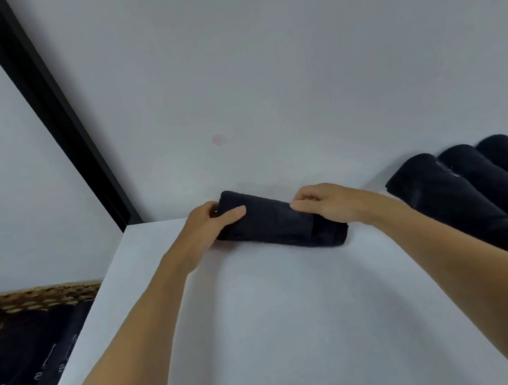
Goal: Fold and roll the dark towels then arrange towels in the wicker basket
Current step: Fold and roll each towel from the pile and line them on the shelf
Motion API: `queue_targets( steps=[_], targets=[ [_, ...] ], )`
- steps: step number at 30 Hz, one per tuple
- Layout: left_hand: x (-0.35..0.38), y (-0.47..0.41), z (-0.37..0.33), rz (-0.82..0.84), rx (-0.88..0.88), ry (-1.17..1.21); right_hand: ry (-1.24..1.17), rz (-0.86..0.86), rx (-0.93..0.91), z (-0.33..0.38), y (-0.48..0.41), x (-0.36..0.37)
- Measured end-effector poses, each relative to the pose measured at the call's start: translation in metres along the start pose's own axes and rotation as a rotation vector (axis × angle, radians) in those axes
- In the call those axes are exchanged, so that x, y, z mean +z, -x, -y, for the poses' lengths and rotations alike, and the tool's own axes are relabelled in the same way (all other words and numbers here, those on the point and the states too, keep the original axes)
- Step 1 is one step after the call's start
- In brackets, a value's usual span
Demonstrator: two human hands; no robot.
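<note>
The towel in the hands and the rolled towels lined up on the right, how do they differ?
The towel in the hands is gripped at both ends by the left hand and right hand; the rolled towels lie untouched. It sits alone mid-table with a loose flap showing; they lie side by side in a row. It runs across the view; they run slanted away. All are dark and rest on the white table.
</note>
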State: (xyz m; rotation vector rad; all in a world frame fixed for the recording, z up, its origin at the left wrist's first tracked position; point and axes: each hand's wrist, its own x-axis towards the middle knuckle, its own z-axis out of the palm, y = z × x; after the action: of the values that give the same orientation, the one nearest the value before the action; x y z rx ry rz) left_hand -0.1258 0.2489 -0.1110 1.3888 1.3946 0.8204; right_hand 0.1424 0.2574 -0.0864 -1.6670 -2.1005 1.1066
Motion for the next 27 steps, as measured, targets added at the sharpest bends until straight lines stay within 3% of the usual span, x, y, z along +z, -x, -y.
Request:
queue_targets(
  steps=[11, 18, 23, 27],
  targets=[
    [0.146, -0.043, -0.071, 0.176, -0.005, 0.118, 0.037, -0.255, 0.180, -0.038, 0.081, -0.037],
    [0.214, -0.071, -0.094, 0.116, -0.103, 0.197, 0.367, -0.465, 0.169, -0.060, 0.095, -0.048],
    [0.237, -0.058, -0.085, 0.061, -0.022, 0.224, 0.610, -0.570, 0.284, -0.065, 0.085, -0.046],
    [0.248, -0.028, -0.068, 0.010, 0.083, 0.183, 0.643, -0.590, 0.284, -0.068, 0.082, -0.045]
  ],
)
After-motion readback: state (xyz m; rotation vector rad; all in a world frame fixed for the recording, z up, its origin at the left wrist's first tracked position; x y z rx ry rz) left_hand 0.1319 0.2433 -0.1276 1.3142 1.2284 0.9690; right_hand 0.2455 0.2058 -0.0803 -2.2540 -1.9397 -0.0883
